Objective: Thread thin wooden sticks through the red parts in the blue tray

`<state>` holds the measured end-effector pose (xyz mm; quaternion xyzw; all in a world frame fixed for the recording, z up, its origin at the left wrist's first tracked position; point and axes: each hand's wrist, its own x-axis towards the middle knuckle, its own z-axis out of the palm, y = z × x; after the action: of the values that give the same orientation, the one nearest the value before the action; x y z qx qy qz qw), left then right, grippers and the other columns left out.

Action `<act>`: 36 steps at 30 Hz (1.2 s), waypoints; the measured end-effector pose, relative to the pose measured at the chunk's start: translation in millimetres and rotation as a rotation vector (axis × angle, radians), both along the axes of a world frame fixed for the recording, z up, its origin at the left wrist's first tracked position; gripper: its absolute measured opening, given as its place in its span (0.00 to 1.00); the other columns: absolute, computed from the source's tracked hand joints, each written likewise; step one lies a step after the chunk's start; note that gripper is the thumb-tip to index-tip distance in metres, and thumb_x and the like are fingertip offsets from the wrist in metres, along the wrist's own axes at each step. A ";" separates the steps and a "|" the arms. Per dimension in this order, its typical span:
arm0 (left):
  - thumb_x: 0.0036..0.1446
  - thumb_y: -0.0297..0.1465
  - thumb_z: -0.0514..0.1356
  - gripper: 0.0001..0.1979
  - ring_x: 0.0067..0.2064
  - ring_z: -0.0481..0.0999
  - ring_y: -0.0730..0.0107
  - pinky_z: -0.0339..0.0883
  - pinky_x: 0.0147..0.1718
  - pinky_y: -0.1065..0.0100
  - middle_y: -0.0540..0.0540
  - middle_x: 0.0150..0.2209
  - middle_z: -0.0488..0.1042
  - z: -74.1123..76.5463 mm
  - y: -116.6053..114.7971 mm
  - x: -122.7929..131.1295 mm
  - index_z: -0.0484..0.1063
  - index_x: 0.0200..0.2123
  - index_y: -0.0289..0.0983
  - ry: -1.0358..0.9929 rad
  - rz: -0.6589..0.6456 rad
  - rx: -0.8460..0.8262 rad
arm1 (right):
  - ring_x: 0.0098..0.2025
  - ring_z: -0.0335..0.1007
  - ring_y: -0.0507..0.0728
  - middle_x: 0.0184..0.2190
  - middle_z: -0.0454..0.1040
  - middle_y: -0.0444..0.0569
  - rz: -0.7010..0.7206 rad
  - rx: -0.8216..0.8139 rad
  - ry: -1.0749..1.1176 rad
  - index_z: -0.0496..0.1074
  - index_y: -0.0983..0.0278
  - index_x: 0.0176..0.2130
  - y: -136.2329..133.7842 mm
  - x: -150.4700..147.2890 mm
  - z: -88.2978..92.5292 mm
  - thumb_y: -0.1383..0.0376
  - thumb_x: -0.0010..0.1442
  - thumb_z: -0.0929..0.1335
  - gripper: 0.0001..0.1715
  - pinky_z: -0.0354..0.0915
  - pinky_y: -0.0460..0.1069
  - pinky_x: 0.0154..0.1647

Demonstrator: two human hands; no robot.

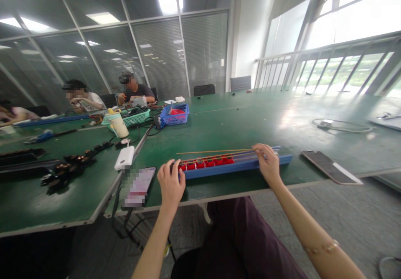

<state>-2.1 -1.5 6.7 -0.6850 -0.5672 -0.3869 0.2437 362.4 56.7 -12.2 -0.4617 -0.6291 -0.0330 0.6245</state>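
A long blue channel-like tray point(216, 171) lies along the table edge in front of me. Several red pieces point(208, 163) sit in a row in its left part. My left hand point(171, 183) is closed around the tray's left end, thumb on the near side. The fingers of my right hand point(267, 164) are pinched over the tray's right part, on the end of a thin yellowish strip point(216, 151). This strip runs above the tray's far side towards my left hand. Whether its left end touches the left fingers is hard to see.
A phone point(139, 187) and a white power bank point(124, 158) lie to the left. Another phone point(330, 166) is on the right. Further off stand a blue basket point(175, 119), a green basket point(138, 119) and a tumbler point(118, 124). People sit across the table point(225, 120).
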 end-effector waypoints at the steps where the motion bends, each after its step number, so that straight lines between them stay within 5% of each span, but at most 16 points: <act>1: 0.63 0.30 0.53 0.17 0.54 0.65 0.54 0.60 0.55 0.53 0.38 0.53 0.70 0.3 -0.1 0.1 0.71 0.53 0.38 0.004 -0.002 -0.003 | 0.45 0.71 0.61 0.39 0.77 0.52 0.002 -0.001 -0.004 0.74 0.60 0.37 0.0 0.0 0.0 0.60 0.67 0.62 0.12 0.65 0.57 0.50; 21: 0.63 0.30 0.54 0.17 0.52 0.67 0.56 0.58 0.53 0.54 0.43 0.51 0.75 1.4 0.1 0.0 0.73 0.54 0.41 0.068 -0.038 -0.017 | 0.48 0.72 0.61 0.43 0.79 0.51 0.064 -0.057 0.027 0.77 0.59 0.38 -0.7 1.5 1.2 0.57 0.66 0.64 0.14 0.64 0.58 0.52; 28: 0.63 0.29 0.54 0.17 0.52 0.67 0.56 0.58 0.53 0.54 0.43 0.51 0.75 1.6 0.1 0.2 0.73 0.53 0.41 0.073 -0.041 -0.006 | 0.45 0.72 0.61 0.40 0.78 0.52 -0.022 -0.022 0.171 0.76 0.61 0.39 -0.9 3.4 -1.9 0.57 0.66 0.63 0.15 0.66 0.56 0.49; 36: 0.63 0.30 0.54 0.17 0.53 0.67 0.55 0.59 0.54 0.53 0.41 0.53 0.73 -0.7 1.0 -0.5 0.71 0.55 0.40 0.059 -0.038 -0.003 | 0.47 0.72 0.61 0.41 0.79 0.50 -0.015 0.017 0.043 0.75 0.59 0.37 -0.7 2.8 0.2 0.57 0.67 0.63 0.15 0.61 0.58 0.53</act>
<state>-2.6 -0.5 6.1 -0.7072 -0.5471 -0.3702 0.2520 365.2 56.0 -11.9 -0.4618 -0.6118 -0.0331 0.6413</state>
